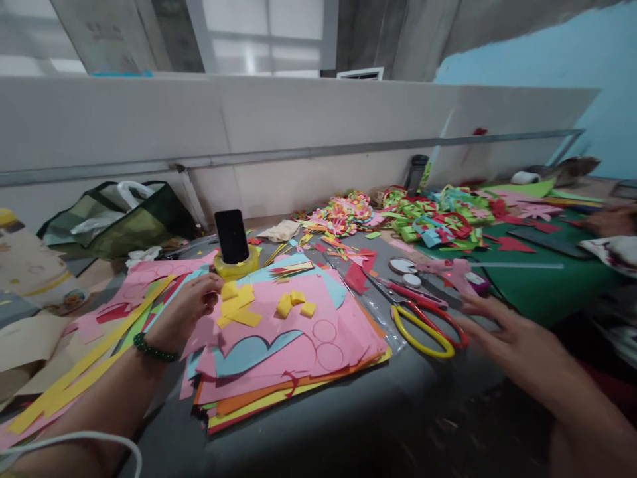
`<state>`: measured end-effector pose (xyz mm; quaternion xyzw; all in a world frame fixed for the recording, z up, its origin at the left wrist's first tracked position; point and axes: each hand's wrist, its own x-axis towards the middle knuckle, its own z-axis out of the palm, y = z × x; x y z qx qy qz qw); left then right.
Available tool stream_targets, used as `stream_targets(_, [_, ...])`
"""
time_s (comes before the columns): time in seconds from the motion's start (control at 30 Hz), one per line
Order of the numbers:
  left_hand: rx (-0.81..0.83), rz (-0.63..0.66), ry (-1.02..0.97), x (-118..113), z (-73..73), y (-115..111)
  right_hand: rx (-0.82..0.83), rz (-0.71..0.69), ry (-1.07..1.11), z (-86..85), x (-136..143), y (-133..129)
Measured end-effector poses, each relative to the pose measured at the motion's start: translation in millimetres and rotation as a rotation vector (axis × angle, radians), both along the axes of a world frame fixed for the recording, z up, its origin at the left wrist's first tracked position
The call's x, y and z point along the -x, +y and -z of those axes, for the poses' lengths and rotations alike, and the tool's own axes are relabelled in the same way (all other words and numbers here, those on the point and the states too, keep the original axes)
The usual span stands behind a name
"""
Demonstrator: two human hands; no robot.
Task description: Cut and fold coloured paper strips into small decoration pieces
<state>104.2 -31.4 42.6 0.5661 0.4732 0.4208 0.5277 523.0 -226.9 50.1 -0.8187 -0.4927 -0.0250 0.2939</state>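
Observation:
My left hand (192, 309), with a green bead bracelet at the wrist, is closed with its fingertips together beside several yellow paper pieces (239, 305). Whatever it may pinch is too small to make out. The pieces lie on a stack of coloured paper (293, 332), pink on top with drawn circles. A few small folded yellow strips (297, 302) sit near its middle. My right hand (507, 338) has its fingers stretched out and apart, at the handle end of a pink glue gun (454, 271). Below the gun lie yellow-and-red-handled scissors (423, 330) and red-handled scissors (413, 292).
A phone (231, 237) stands in a yellow tape roll (237, 264). Piles of paper flowers (343, 214) and green-red paper shapes (438, 219) lie at the back. Left are a checked bag (119, 219) and long yellow strips (89, 365). Another person's hand (610, 220) shows far right.

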Motion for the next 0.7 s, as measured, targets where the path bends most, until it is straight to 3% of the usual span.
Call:
stream_targets(0.07, [-0.078, 0.145, 0.180, -11, -3.5, 1, 0.101, 0.233, -0.046, 1.3, -11, -5])
stream_targets(0.13, [-0.224, 0.272, 0.426, -29, -5.8, 5, 0.160, 0.360, -0.034, 2.3, -18, -10])
stream_targets(0.17, [-0.323, 0.344, 0.563, -39, -6.1, 8, 0.172, 0.370, -0.003, 2.5, -20, -12])
stream_targets(0.27, [-0.396, 0.428, 0.683, -66, -4.9, 24, 0.149, 0.335, 0.099, 1.8, -15, -12])
stream_targets(0.37, [-0.445, 0.415, 0.791, -76, -4.7, 40, 0.126, 0.318, 0.179, 0.4, -10, -13])
stream_targets(0.47, [-0.474, 0.328, 0.896, -62, -7.7, 48, 0.110, 0.325, 0.203, 0.3, -16, -18])
stream_targets(0.57, [-0.453, 0.251, 0.982, -32, -7.0, 48, 0.133, 0.380, 0.170, 1.7, -29, -22])
stream_targets(0.7, [-0.391, 0.184, 1.041, -1, 7.9, 44, 0.058, 0.372, 0.074, 8.9, -49, -5])
